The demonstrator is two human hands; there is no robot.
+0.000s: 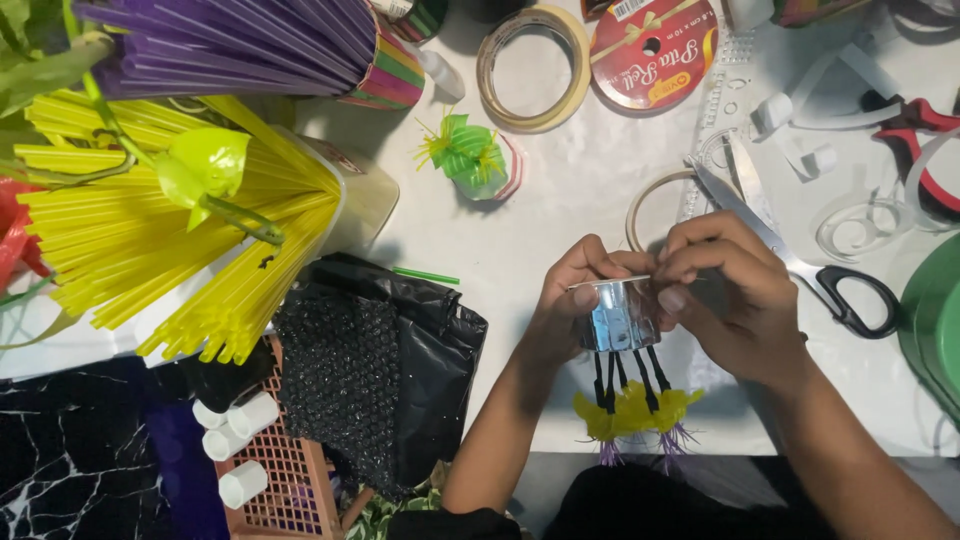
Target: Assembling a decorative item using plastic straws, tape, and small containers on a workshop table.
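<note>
Far left: yellow straws (pixel 150 250) fan out of a container, overhanging the white table (pixel 560 190) edge, with purple straws (pixel 230 45) above them at the top edge. Below, a black plastic sheet (pixel 400 370) drapes over an orange basket (pixel 290 480) holding small white rolls (pixel 240 440); this corner is crowded. A green ribbon ornament (pixel 465 150) sits alone on the table, a tape ring (pixel 533 65) and a red ribbon spool (pixel 650 50) above it. Bare table lies between ornament and hands, the widest free patch. Centre: left hand (pixel 565 305) curls around the left side of a shiny silver-wrapped cylinder (pixel 620 315), fingers closed on it, thumb at the top rim. Right hand (pixel 730 295) pinches the cylinder's right rim, fingers bent and closed; a thin pale strip runs along the top between both hands. Black stems with yellow flowers (pixel 635 410) hang from the cylinder toward the near table edge. Scissors (pixel 800 260) lie just behind the right hand, touching or nearly so. Right: white paper curls (pixel 850 220), red-handled pliers (pixel 915 150), green plate (pixel 935 320) cut by the right edge; little room there.
</note>
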